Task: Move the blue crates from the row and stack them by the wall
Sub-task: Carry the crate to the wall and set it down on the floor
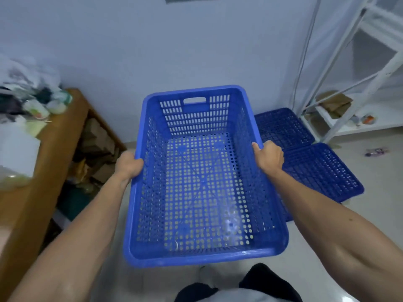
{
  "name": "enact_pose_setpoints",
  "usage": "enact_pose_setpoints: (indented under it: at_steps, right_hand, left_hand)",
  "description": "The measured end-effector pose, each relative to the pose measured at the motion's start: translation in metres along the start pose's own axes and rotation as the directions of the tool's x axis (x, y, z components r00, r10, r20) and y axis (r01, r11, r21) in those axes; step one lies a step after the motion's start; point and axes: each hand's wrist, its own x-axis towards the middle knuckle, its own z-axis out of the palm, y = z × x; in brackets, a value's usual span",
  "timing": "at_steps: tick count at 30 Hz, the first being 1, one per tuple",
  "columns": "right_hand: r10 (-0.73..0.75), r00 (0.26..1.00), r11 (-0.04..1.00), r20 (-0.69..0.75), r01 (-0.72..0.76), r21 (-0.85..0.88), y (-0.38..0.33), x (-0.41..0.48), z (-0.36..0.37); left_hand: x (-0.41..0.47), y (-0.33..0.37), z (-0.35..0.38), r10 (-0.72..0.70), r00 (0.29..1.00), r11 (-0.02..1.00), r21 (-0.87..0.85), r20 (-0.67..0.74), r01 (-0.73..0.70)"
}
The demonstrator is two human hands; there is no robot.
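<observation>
A large blue perforated crate hangs upright in the air in front of me, its open top facing me and nothing inside. My left hand grips its left rim and my right hand grips its right rim. Its far end, with a handle slot, points at the pale wall. On the floor to the right, two more blue crates lie upside down: one against the wall, the other nearer to me. The held crate hides their left parts.
A brown wooden table with bags and clutter on top stands at the left, cardboard stuffed beneath it. A white metal rack stands at the right by the wall. Small litter lies on the pale tiled floor.
</observation>
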Motion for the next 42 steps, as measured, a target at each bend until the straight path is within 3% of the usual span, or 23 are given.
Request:
enact_pose_setpoints:
  at_steps: [11,14,23,28,33,42]
  right_hand:
    - [-0.151,0.977,0.986,0.148,0.159,-0.043,-0.086,0.178,0.115]
    - [-0.159,0.955,0.981,0.252,0.182,-0.067,-0.111,0.242,0.153]
    - [-0.156,0.879,0.944,0.451,0.266,-0.193,-0.190,0.369,0.228]
    - [-0.110,0.835,0.917,0.539,0.294,-0.269,-0.213,0.406,0.309]
    - [-0.006,0.844,0.937,0.537,0.192,-0.291,-0.195,0.437,0.429]
    - [-0.044,0.840,0.927,0.541,0.236,-0.290,-0.137,0.469,0.596]
  left_hand:
    - [0.146,-0.001,0.028,-0.268,0.963,0.963,-0.030,0.001,0.268]
    - [0.186,0.017,0.048,-0.363,0.931,0.930,-0.066,-0.025,0.361]
    - [0.271,0.041,0.099,-0.554,0.829,0.815,-0.153,0.078,0.559]
    - [0.322,-0.029,0.172,-0.647,0.735,0.676,-0.293,0.203,0.676]
    - [0.367,-0.072,0.242,-0.663,0.683,0.524,-0.462,0.306,0.715]
    - [0.425,-0.163,0.378,-0.672,0.588,0.281,-0.578,0.451,0.766]
